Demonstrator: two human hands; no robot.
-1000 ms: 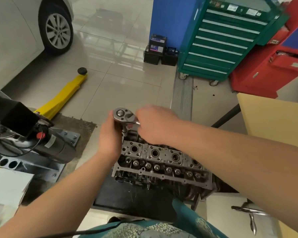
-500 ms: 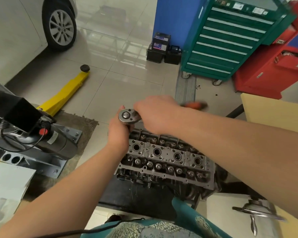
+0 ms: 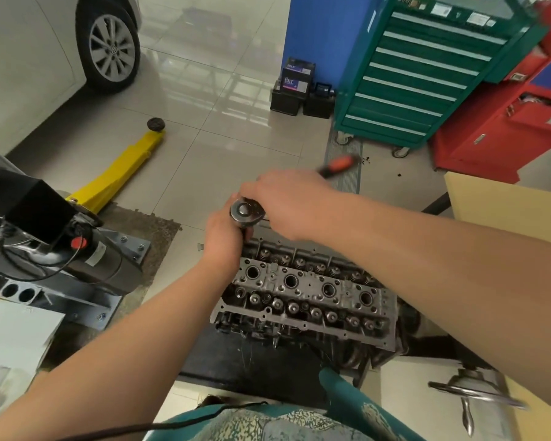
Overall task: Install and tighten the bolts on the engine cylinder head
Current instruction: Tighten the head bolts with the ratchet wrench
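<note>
We hold ratchet (image 3: 247,212): right hand (image 3: 287,202) grips handle, left hand (image 3: 223,237) steadies socket extension. Risk: socket slipping off cylinder head (image 3: 306,291) bolt if tilted.

Ratchet head (image 3: 247,212) under my fingers: polished steel, bright glint. Its grip (image 3: 339,163) at one o'clock: orange plastic, blurred. Cylinder head (image 3: 303,291): dull grey cast metal, grimy, rough. It sits on a matt black mat (image 3: 252,361). Floor tiles (image 3: 204,90) at twelve: glossy, reflective. Tool cabinet (image 3: 420,74): painted green metal, smooth. My shirt (image 3: 268,424): patterned cloth.
</note>
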